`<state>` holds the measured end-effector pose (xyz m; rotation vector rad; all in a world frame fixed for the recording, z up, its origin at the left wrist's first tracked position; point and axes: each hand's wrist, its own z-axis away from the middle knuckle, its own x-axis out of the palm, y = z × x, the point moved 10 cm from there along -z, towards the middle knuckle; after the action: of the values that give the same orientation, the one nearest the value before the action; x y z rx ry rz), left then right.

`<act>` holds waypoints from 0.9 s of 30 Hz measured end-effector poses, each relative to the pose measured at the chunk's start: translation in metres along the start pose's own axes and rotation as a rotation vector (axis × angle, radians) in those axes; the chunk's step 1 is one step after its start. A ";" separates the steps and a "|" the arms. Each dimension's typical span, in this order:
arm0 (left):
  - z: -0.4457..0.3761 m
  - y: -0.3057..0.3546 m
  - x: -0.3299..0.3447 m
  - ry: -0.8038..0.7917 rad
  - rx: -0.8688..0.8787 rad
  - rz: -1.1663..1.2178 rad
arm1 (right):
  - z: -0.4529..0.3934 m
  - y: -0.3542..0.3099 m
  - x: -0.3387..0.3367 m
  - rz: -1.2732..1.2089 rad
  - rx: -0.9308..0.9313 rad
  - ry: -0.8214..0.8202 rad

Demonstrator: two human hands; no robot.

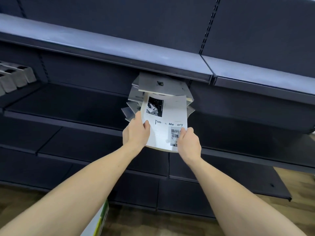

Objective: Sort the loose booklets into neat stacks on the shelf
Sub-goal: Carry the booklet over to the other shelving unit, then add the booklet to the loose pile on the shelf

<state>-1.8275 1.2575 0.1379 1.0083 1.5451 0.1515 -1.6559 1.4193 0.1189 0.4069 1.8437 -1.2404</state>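
A white booklet printed with black photos and the words "Time & Memory" is held out in front of the dark shelf. My left hand grips its left edge, thumb on the cover. My right hand pinches its lower right corner. Behind and above it, several more booklets lie fanned out at skewed angles in a loose pile on the shelf, partly hidden by the upper shelf's front lip.
A blue-grey upper shelf overhangs the pile. Grey plastic bins sit at the far left. Lower dark shelves step out below. A white and green box stands on the wooden floor by my left forearm.
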 end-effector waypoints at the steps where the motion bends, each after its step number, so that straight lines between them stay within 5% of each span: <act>1: -0.002 0.002 0.004 -0.004 0.004 -0.001 | -0.002 0.005 0.003 -0.011 0.011 -0.008; 27: 0.061 0.018 -0.008 0.093 -0.024 -0.019 | 0.019 0.036 -0.012 -0.406 -0.001 -0.150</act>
<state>-1.7668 1.2367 0.1379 0.9792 1.6335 0.2057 -1.6166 1.4210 0.1042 -0.0689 1.8506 -1.4933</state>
